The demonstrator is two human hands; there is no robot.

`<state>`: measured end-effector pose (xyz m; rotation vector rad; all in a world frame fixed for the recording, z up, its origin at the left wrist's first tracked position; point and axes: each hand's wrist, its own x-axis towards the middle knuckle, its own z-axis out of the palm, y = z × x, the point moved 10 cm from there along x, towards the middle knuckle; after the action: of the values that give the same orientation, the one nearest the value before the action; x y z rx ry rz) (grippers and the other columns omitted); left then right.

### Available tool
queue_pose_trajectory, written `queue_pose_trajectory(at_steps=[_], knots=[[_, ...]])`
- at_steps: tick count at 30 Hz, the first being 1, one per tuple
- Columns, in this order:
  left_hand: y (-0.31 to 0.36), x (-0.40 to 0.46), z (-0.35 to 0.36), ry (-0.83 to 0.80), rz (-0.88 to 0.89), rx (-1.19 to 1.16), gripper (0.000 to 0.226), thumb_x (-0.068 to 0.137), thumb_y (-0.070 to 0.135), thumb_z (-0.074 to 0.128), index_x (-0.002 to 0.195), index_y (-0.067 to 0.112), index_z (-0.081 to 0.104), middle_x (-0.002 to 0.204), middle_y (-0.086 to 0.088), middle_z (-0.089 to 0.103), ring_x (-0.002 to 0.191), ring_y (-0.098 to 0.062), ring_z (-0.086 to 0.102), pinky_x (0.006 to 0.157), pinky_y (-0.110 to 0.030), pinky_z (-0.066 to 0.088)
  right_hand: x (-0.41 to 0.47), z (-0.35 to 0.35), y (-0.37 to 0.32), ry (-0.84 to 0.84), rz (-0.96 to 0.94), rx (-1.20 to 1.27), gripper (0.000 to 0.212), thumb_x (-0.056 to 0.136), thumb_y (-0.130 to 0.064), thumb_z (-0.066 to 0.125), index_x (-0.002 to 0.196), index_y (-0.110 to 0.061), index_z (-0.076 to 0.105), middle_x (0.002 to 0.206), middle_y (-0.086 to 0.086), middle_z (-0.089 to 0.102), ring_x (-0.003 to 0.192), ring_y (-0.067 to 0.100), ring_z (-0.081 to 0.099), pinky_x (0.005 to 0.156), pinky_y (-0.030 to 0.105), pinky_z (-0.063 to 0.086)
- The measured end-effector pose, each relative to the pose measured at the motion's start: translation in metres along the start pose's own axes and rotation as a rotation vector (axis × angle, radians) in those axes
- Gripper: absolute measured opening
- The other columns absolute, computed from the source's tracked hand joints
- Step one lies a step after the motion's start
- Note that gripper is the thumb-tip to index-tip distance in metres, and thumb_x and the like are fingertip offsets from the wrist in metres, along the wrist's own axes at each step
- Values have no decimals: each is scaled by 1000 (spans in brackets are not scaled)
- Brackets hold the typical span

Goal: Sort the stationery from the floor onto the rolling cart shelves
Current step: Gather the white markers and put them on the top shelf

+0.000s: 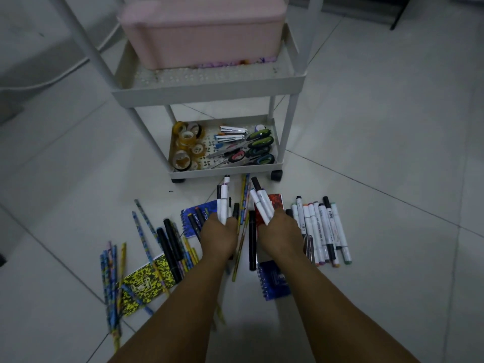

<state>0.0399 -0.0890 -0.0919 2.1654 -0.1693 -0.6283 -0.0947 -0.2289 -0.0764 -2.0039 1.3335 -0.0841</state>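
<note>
On the pale tiled floor, slim white-barrelled markers, patterned pencils and spiral notebooks are scattered before a white perforated rolling cart. Both arms are stretched forward, backs up: white markers are gripped in the left hand, and more in the right hand. Glossy tape rolls, scissors and staplers are held in the bottom shelf; a smooth pink box is seated above.

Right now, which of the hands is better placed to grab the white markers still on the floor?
Right hand: the row of white markers lies right beside it, though it already grips markers. The left hand is farther.
</note>
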Motion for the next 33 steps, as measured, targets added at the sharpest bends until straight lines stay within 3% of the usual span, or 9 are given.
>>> queue_pose_trajectory(at_steps=[5, 10, 13, 18, 20, 22, 26, 30, 33], knots=[[30, -10, -16, -36, -83, -147, 19, 92, 19, 56, 76, 10, 54, 70, -11, 59, 58, -20, 53, 52, -24, 40, -5, -24, -31, -14, -22, 54, 18, 90, -17, 54, 107, -12, 55, 96, 7, 64, 76, 18, 58, 58, 24, 41], [95, -62, -55, -67, -110, -226, 15, 93, 16, 57, 82, 5, 61, 69, -10, 61, 56, -18, 54, 49, -22, 40, -38, -85, -69, 6, -1, 116, 25, 92, -40, 57, 98, -15, 55, 80, -1, 62, 63, 11, 58, 46, 21, 41], [150, -99, -92, -58, -108, -207, 16, 93, 15, 58, 79, 8, 59, 66, -8, 59, 54, -16, 51, 47, -22, 39, -69, -137, -107, 3, 8, 89, 29, 92, -45, 55, 92, -17, 55, 76, -2, 60, 61, 10, 57, 47, 23, 42], [251, -153, -156, -53, -102, -209, 16, 92, 19, 60, 80, 9, 59, 72, -12, 62, 64, -24, 59, 59, -34, 51, -114, -236, -189, -56, 34, 104, 13, 88, -27, 60, 85, -17, 52, 79, 1, 61, 67, 17, 59, 60, 35, 53], [301, -169, -186, -26, -51, -207, 17, 93, 21, 60, 83, 8, 61, 70, -10, 61, 59, -18, 56, 51, -19, 46, -126, -277, -228, -69, 15, 121, 11, 86, -22, 59, 82, -16, 51, 80, 3, 61, 67, 18, 59, 60, 34, 52], [345, -178, -210, -17, -13, -231, 15, 93, 20, 60, 81, 12, 62, 71, -10, 63, 60, -18, 57, 50, -17, 42, -134, -315, -267, -73, -6, 141, 8, 85, -19, 60, 83, -16, 52, 81, 3, 62, 68, 17, 59, 58, 31, 51], [416, -177, -244, -34, -12, -339, 16, 94, 23, 60, 84, 11, 65, 79, -13, 70, 73, -29, 67, 67, -41, 56, -130, -375, -336, -51, -76, 188, 7, 83, -18, 60, 85, -14, 55, 81, 1, 61, 67, 14, 57, 55, 26, 45], [468, -139, -257, -36, -11, -382, 11, 93, 17, 58, 88, 9, 63, 78, -10, 68, 68, -20, 63, 64, -33, 53, -91, -396, -384, -55, -119, 201, 12, 85, -20, 59, 91, -11, 56, 83, 2, 60, 69, 14, 56, 52, 23, 39], [489, -93, -247, -48, -20, -378, 13, 89, 13, 57, 99, 6, 62, 90, -17, 68, 72, -22, 62, 65, -35, 53, -50, -399, -404, -49, -103, 228, 20, 85, -22, 61, 100, -9, 56, 89, 2, 60, 75, 17, 57, 51, 22, 36]])
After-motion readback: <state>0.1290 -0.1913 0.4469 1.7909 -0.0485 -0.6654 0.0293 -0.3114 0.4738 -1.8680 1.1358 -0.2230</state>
